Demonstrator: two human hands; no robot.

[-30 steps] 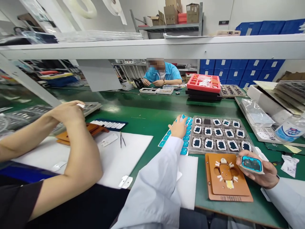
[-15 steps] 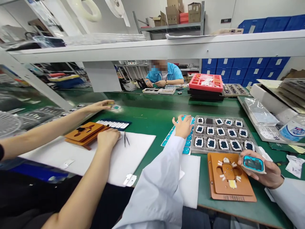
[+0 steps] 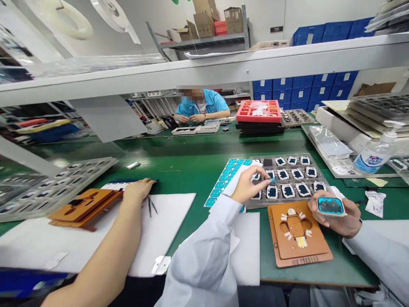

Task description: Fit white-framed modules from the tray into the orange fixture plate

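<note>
My left hand (image 3: 248,186) hovers over the near left corner of the clear tray (image 3: 320,174) of white-framed parts, pinching a small blue sticker (image 3: 273,180) between thumb and forefinger. A sheet of blue stickers (image 3: 225,178) lies just left of that hand. In my right hand (image 3: 343,217) is one white-framed part (image 3: 330,206), its blue-rimmed dark face turned up, above the table to the right of the brown jig (image 3: 295,233). Both my sleeves are white.
A co-worker's bare hand (image 3: 137,190) rests on a white mat (image 3: 172,213) beside tweezers (image 3: 152,206) and another brown jig (image 3: 81,205). A sanitizer bottle (image 3: 374,154) stands at right. A red tray (image 3: 258,111) and a seated person (image 3: 200,106) are across the table.
My left hand lifted off the sticker sheet with a small blue sticker pinched and moved right over the tray. The co-worker's far arm drew back out of sight. My right hand kept its part.
</note>
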